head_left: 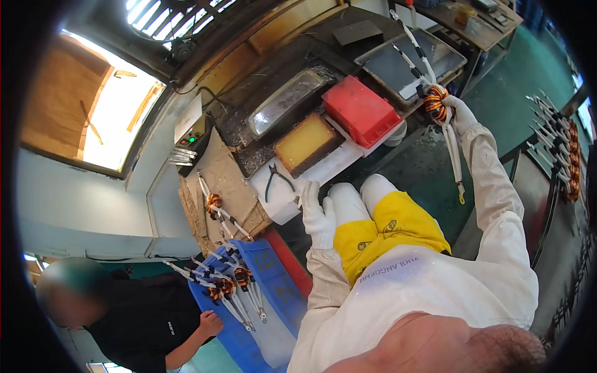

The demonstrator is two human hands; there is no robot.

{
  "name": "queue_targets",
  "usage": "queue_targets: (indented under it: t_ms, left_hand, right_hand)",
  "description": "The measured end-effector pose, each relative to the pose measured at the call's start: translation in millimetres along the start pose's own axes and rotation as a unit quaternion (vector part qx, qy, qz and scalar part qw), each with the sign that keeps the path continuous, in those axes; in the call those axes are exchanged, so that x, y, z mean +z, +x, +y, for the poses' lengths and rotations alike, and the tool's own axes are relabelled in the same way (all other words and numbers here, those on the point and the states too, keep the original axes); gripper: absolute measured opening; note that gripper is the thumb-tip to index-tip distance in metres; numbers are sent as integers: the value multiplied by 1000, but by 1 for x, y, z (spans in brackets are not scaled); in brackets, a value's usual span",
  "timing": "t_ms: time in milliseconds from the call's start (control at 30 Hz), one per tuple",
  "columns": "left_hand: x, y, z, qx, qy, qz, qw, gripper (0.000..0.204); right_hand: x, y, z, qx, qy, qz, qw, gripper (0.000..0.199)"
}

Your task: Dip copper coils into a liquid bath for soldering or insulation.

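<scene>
In my gloved right hand [459,115], held out to the right, is a toroidal coil [436,103] with orange and black windings. Its white-sleeved leads stretch up over a grey tray [429,59] and hang down past my wrist, one ending in a yellowish lug. The fingers close round the winding's near side. My left hand [318,214], also in a white glove, is above my lap at the bench's front edge with its fingers apart and nothing in them. Close by on white paper lie green-handled pliers [277,181].
On the bench are a silvery metal trough [287,102], a tray of yellow material [306,144], a red plastic box [362,110] and another coil [214,204]. A blue crate [273,245] holds several coils beside a co-worker [149,317]. More coils [573,161] line the right.
</scene>
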State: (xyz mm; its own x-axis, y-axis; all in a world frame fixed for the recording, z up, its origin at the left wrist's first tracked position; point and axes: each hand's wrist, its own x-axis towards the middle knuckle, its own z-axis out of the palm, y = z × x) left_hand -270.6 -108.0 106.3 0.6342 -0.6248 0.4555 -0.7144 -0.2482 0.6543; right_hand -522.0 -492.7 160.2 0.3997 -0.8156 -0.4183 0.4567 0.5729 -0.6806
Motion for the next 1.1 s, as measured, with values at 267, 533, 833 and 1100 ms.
queue_targets:
  t_ms: [267, 533, 833, 1100]
  left_hand:
    - [-3, -9, -10, -8, -7, -11, 1000, 43]
    - [-10, -26, -19, -73, -27, -20, 997, 35]
    - [-15, -25, -23, -120, -40, -17, 992, 34]
    - [-22, -29, -20, -126, -24, -12, 992, 32]
  right_hand:
    - [-40, -10, -20, -228, -546, 189, 784, 54]
    - [-69, 21, -13, -241, -684, 169, 668, 50]
    - [-59, 24, -13, -214, -726, 181, 628, 46]
    - [-64, 17, -23, -225, -732, 145, 626, 48]
